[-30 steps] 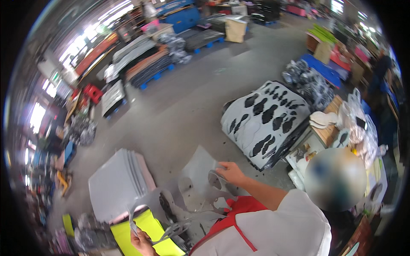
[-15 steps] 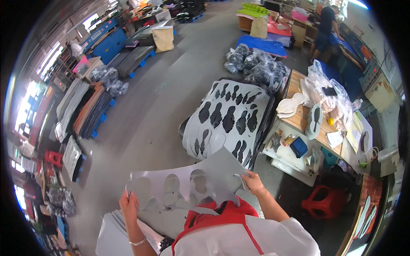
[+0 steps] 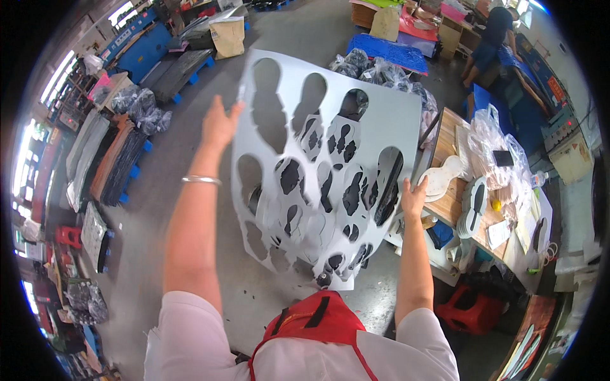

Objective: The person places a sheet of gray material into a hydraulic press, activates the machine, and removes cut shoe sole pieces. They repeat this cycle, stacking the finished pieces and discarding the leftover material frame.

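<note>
A large grey sheet [image 3: 375,120] with several insole-shaped cutouts is spread out in front of me, above a pile of similar cut sheets [image 3: 346,136] seen through its holes. Whether it rests on the pile, I cannot tell. My left hand [image 3: 219,124] is at the sheet's left edge, fingers apart, with the thumb close to or touching it. By the right edge is my right hand [image 3: 414,195], its fingers also spread and not wrapped around the sheet. The sheet's near end hangs toward my red apron [image 3: 318,320].
To the right stands a wooden-topped table [image 3: 445,136] with insole pieces [image 3: 441,178] and clear plastic bags [image 3: 492,140]. A red stool [image 3: 470,308] is below it. Stacked sheets [image 3: 117,159] lie on pallets at left. A person [image 3: 492,41] works at a far-right machine.
Both arms have stretched forward from near my body. The cut sheet has moved away from me and spread over the pile. My fingers have loosened from its edges.
</note>
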Available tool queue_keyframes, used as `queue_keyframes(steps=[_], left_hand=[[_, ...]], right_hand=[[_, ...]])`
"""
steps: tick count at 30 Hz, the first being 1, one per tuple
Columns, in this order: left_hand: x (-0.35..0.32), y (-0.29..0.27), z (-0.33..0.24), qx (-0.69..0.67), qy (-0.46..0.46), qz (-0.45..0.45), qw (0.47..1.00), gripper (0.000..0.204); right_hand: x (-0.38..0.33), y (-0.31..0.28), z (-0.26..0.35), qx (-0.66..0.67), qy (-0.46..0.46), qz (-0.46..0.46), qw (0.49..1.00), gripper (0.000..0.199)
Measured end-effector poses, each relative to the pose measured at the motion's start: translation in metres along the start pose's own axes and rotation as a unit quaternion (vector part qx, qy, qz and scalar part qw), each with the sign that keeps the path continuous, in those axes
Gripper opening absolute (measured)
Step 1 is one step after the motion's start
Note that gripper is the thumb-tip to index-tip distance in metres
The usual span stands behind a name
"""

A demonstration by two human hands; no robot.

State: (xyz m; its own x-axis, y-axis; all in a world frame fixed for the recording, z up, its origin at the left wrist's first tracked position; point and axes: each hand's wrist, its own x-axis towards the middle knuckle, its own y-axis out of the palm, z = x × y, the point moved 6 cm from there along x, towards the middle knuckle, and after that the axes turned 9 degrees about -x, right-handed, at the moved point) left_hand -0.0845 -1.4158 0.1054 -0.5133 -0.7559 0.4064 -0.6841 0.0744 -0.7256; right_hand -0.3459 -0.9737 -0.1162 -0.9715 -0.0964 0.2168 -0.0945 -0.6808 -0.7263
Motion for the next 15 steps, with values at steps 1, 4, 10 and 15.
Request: queue_keyframes(steps=[1,4,10,15], left_hand=[[-0.014,0.028,0.007,0.035,0.048,0.033,0.998,0.060],[-0.120,0.100,0.085,-0.033,0.001,0.152,0.988,0.034],[-0.586,0.052,0.262,0.097,-0.278,0.545,0.785,0.038],[-0.889,-0.063,0.237,-0.055,-0.467,0.490,0.734,0.027]], right_hand=[[-0.004,0.001,-0.004,-0.081,-0.042,-0.089,0.992,0.062],[-0.050,0.053,-0.040,0.088,-0.052,0.067,0.993,0.035],[-0.294,0.115,-0.115,-0.164,-0.133,0.606,0.767,0.043],[-0.382,0.124,-0.066,-0.106,-0.243,0.701,0.662,0.044]])
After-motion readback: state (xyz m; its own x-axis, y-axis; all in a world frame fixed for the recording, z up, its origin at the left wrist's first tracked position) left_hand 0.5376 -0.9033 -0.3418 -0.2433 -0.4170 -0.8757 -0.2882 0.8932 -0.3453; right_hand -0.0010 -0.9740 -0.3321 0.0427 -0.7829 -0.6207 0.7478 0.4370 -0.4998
